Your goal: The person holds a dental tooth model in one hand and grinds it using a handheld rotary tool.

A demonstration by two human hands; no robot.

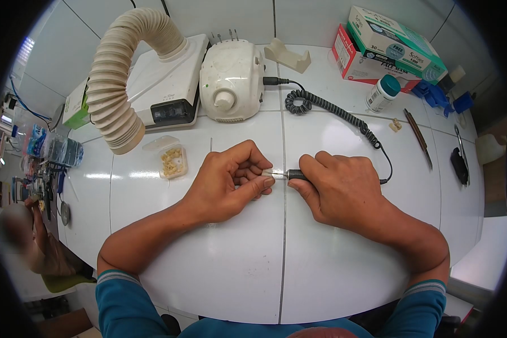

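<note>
Both your hands are at work over the middle of the table (pixel 242 281). Your left hand (pixel 228 183) pinches a small pale piece (pixel 268 172) between thumb and fingers, the other fingers curled in behind. Your right hand (pixel 343 188) is wrapped round the dark handpiece (pixel 298 174), thumb along its near side, and its thin metal tip points left, straight at the piece. Tip and piece meet or nearly so; from here you can't tell if they touch.

Follow the coiled cord (pixel 335 112): it runs from beyond your right hand to the white control unit (pixel 231 84) at the far side. A cradle (pixel 287 55) sits just right of that unit, and to its left a ribbed hose (pixel 115 84) arches up and hangs open-ended.

Left of your left hand, there's a small clear box (pixel 173 163), lid up, full of yellowish bits. Far right, mask boxes (pixel 386 50) are stacked behind a green-capped bottle (pixel 383 93), with a slim knife (pixel 418 138) lying nearer you.
</note>
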